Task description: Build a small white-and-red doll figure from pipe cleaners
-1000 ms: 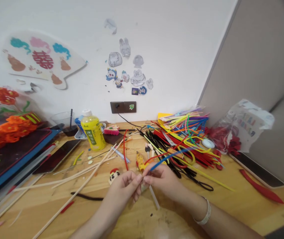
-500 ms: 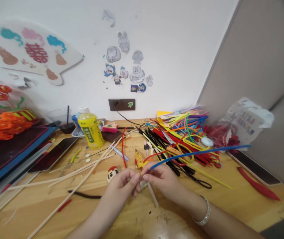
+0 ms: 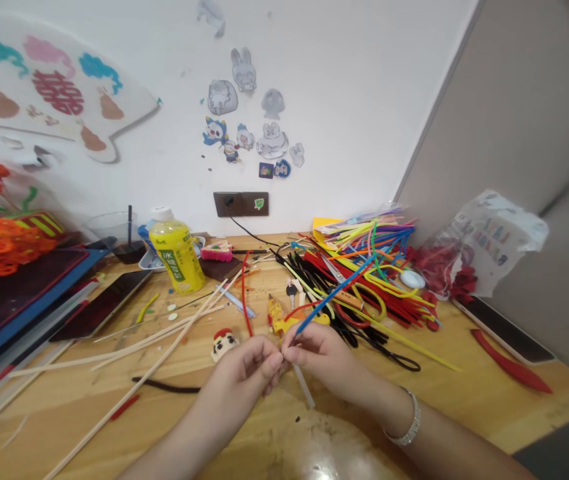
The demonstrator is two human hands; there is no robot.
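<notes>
left grip: fingertips pressed together (what they pinch is hidden)
right grip: pinching blue pipe cleaner
desk: loose pipe-cleaner heap

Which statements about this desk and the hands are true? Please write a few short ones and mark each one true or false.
1. The right hand holds a blue pipe cleaner. True.
2. The bracelet is on the left wrist. False: it is on the right wrist.
3. The yellow bottle stands on the desk. True.
4. The pipe cleaner pile lies to the left of the bottle. False: it lies to the right of the bottle.
</notes>
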